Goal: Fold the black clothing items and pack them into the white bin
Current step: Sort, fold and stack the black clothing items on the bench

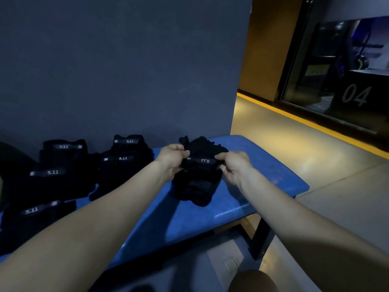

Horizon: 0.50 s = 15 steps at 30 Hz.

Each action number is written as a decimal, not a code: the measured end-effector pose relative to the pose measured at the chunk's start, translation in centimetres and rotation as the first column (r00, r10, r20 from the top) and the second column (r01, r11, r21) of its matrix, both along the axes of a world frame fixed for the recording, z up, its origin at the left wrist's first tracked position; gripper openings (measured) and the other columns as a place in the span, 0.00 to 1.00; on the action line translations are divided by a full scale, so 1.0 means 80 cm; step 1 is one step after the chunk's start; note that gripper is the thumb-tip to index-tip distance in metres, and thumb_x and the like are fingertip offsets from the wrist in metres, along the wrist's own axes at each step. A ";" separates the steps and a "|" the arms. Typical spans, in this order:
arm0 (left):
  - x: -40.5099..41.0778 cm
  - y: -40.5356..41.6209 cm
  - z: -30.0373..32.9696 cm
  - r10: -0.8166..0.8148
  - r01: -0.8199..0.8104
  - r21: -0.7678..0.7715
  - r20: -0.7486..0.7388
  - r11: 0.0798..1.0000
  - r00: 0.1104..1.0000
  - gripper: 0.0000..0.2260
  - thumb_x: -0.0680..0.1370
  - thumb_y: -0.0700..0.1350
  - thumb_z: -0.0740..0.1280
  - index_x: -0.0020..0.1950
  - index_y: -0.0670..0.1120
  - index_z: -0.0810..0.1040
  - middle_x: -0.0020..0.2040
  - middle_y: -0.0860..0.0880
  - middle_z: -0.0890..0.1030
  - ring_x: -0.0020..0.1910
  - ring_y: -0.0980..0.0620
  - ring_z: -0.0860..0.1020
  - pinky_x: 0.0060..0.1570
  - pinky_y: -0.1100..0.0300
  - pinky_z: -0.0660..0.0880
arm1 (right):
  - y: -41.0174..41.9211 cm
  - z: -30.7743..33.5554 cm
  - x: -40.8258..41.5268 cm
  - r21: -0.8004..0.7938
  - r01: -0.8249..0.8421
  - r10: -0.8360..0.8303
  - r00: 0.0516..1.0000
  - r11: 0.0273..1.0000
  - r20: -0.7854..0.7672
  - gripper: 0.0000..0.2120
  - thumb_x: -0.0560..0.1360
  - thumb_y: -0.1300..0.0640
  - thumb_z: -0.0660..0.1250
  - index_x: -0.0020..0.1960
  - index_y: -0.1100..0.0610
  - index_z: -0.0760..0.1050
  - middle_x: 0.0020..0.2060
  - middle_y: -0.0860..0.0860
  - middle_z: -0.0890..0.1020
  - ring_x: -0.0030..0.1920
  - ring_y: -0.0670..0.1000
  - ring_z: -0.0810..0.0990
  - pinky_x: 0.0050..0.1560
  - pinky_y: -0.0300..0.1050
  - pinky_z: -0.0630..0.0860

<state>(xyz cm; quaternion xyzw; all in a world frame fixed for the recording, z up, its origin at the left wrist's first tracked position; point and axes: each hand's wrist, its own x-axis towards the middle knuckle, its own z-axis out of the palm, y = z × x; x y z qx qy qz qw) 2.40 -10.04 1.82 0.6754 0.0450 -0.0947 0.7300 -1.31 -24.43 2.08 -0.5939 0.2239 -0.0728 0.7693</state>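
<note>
A black clothing item [197, 182] with a "5.11" label strap lies on the blue table [263, 178], its upper part lifted. My left hand [171, 160] pinches the left end of its strap, and my right hand [233, 167] pinches the right end. Several more black items with the same label lie to the left: one pair at the back middle [124, 163], one stack at the back left [59, 165], one at the near left [33, 220]. No white bin is in view.
A dark grey wall [126, 70] stands right behind the table. The table's right end and a dark leg [261, 239] border an open tan floor [315, 165] with a yellow stripe. A glass front marked "04" is at the far right.
</note>
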 end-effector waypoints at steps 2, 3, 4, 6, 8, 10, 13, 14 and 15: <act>0.004 -0.001 -0.003 -0.004 0.004 -0.001 0.010 1.000 1.000 0.06 0.78 0.34 0.63 0.44 0.44 0.72 0.38 0.48 0.74 0.34 0.54 0.75 0.30 0.64 0.76 | -0.002 -0.008 0.007 -0.088 0.019 -0.016 0.999 0.996 0.037 0.09 0.73 0.74 0.62 0.40 0.62 0.72 0.42 0.61 0.79 0.42 0.59 0.80 0.42 0.48 0.81; 0.005 -0.001 -0.007 -0.008 0.008 0.022 0.006 1.000 1.000 0.08 0.78 0.34 0.63 0.42 0.45 0.72 0.37 0.48 0.74 0.34 0.53 0.75 0.29 0.64 0.77 | -0.001 -0.015 0.009 -0.122 0.012 -0.008 0.999 0.992 0.036 0.09 0.73 0.74 0.62 0.40 0.62 0.72 0.43 0.62 0.79 0.44 0.60 0.80 0.47 0.53 0.81; 0.007 0.000 -0.014 -0.012 0.012 0.067 -0.004 0.998 1.000 0.09 0.78 0.34 0.64 0.39 0.45 0.70 0.37 0.48 0.74 0.35 0.52 0.75 0.31 0.63 0.77 | -0.001 -0.023 0.010 -0.146 -0.006 0.007 1.000 0.989 0.008 0.09 0.73 0.74 0.63 0.39 0.61 0.72 0.43 0.62 0.80 0.45 0.61 0.80 0.49 0.55 0.80; 0.011 0.002 -0.033 -0.014 0.019 0.205 -0.027 0.979 1.000 0.12 0.77 0.36 0.65 0.36 0.45 0.68 0.37 0.46 0.73 0.40 0.48 0.75 0.42 0.56 0.78 | 0.003 -0.038 0.007 -0.189 -0.050 0.036 0.997 0.981 -0.075 0.08 0.73 0.72 0.65 0.39 0.62 0.71 0.40 0.60 0.79 0.43 0.58 0.80 0.42 0.49 0.80; 0.009 0.006 -0.048 -0.010 0.023 0.291 -0.048 0.956 0.999 0.13 0.76 0.38 0.67 0.34 0.45 0.67 0.37 0.45 0.73 0.44 0.46 0.75 0.51 0.51 0.77 | 0.005 -0.046 0.006 -0.207 -0.080 0.057 0.992 0.975 -0.116 0.04 0.73 0.69 0.66 0.43 0.64 0.71 0.43 0.60 0.79 0.45 0.57 0.79 0.43 0.49 0.80; 0.005 0.010 -0.055 -0.029 0.044 0.351 -0.049 0.935 0.998 0.14 0.76 0.40 0.68 0.34 0.45 0.67 0.38 0.44 0.74 0.44 0.46 0.75 0.54 0.50 0.77 | 0.004 -0.047 0.005 -0.182 -0.114 0.093 0.988 0.977 -0.122 0.05 0.73 0.68 0.66 0.47 0.64 0.71 0.47 0.61 0.79 0.51 0.59 0.80 0.54 0.55 0.79; 0.001 0.012 -0.048 -0.097 0.112 0.388 -0.057 0.915 0.994 0.10 0.75 0.40 0.69 0.38 0.45 0.68 0.44 0.44 0.75 0.47 0.46 0.77 0.55 0.50 0.77 | 0.004 -0.038 0.001 -0.187 -0.182 0.159 0.979 0.965 -0.130 0.07 0.73 0.71 0.64 0.46 0.60 0.69 0.45 0.58 0.77 0.54 0.59 0.79 0.57 0.54 0.78; 0.000 0.013 -0.043 -0.110 0.124 0.365 -0.058 0.923 0.992 0.09 0.75 0.38 0.69 0.40 0.45 0.69 0.45 0.45 0.75 0.50 0.46 0.77 0.54 0.53 0.78 | 0.004 -0.034 0.000 -0.213 -0.192 0.166 0.977 0.958 -0.135 0.09 0.73 0.72 0.63 0.47 0.60 0.69 0.45 0.58 0.76 0.55 0.61 0.78 0.57 0.56 0.78; -0.001 0.013 -0.037 -0.115 0.128 0.326 -0.058 0.937 0.992 0.09 0.75 0.36 0.69 0.41 0.45 0.70 0.48 0.45 0.76 0.52 0.46 0.77 0.53 0.56 0.77 | 0.004 -0.032 -0.001 -0.235 -0.184 0.157 0.979 0.955 -0.127 0.11 0.72 0.73 0.63 0.50 0.60 0.69 0.47 0.58 0.75 0.57 0.62 0.78 0.58 0.58 0.77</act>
